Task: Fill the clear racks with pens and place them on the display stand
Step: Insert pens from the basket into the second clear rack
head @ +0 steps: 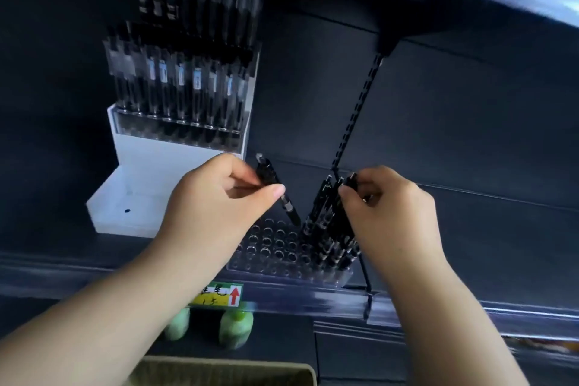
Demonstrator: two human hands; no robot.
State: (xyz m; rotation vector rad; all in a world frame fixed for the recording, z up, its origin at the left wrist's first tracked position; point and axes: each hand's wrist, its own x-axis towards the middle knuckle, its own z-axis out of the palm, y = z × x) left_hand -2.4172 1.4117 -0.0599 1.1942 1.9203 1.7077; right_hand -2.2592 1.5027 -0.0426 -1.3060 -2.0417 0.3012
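A clear rack point(269, 247) with rows of round holes lies on the dark shelf. Several black pens point(326, 229) stand in its right part; the holes on its left are empty. My left hand point(216, 204) pinches a single black pen point(277, 189), tilted, its tip near the rack's empty holes. My right hand point(388, 207) grips the top of a black pen point(349, 182) among the standing ones. At the back left a white display stand point(138, 178) carries a clear rack full of pens point(181, 94) on its upper step; its lower step is bare.
The shelf's front rail bears a yellow-green price label point(219, 294) with a red arrow. Two green bottles point(235, 329) stand on the shelf below. A cardboard box edge point(225, 370) shows at the bottom. A slotted black upright point(354, 122) runs behind the rack; another shelf hangs overhead.
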